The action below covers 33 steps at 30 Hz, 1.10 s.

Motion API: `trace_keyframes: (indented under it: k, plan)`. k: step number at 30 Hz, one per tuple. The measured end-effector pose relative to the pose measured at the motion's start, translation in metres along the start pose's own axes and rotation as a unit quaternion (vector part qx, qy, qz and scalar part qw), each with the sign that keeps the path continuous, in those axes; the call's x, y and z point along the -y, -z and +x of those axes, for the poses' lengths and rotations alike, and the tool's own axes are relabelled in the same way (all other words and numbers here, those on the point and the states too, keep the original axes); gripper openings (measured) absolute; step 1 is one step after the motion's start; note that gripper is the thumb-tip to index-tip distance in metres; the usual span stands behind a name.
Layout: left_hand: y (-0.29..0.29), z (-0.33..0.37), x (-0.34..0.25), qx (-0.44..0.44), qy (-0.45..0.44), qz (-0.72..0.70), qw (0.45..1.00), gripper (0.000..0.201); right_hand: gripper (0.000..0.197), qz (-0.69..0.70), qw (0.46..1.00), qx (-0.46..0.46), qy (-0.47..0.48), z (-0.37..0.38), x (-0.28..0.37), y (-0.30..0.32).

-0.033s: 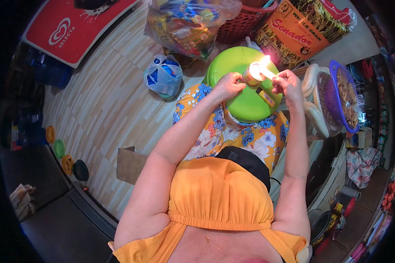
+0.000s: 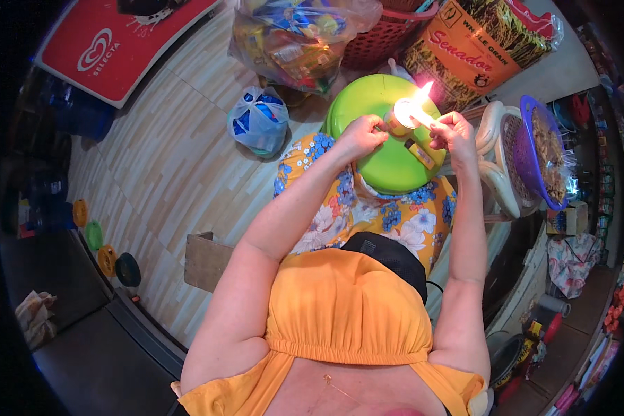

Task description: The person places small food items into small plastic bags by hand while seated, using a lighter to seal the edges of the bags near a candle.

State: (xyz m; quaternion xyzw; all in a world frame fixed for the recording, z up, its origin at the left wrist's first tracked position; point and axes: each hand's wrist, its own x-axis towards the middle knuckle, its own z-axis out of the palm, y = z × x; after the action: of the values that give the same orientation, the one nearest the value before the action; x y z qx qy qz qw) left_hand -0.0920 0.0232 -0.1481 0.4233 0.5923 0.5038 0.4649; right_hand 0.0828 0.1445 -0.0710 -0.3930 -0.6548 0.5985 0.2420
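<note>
Candle (image 2: 424,120), lit, clamped in fingers of right hand (image 2: 457,132) near can (image 2: 395,126); left hand (image 2: 364,137), fingers clamped on can; green surface (image 2: 364,100) beneath

Inside of can (image 2: 398,128) bleached by glare, red basket (image 2: 380,43) partly hidden behind clear bag (image 2: 295,50)

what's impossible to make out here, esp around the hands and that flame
All in the head view:
- Inside of the can: washed out by glare from the flame.
- Far tip of the white piece: lost in that glare; its near end is covered by the fingers of the right hand.
- Top of the large plastic bag: cut off by the upper edge.
- Shelf goods at far right: too small and dark.
</note>
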Motion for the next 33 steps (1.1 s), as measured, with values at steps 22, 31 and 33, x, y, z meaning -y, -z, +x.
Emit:
trace_keyframes:
  k: [22,31,33]
  plan:
    - [-0.001,0.001,0.003,-0.002,0.011,-0.013,1.0,0.021,0.025,0.291,0.946,0.147,-0.002,-0.011,-0.015,-0.008]
    - [0.0,0.0,-0.001,0.0,0.009,0.014,1.0,0.023,0.019,0.215,0.972,0.068,0.069,0.002,-0.002,-0.01]
    - [0.0,0.0,0.0,-0.002,0.01,0.01,1.0,0.023,0.021,0.149,0.983,0.025,0.108,0.005,-0.003,-0.015]
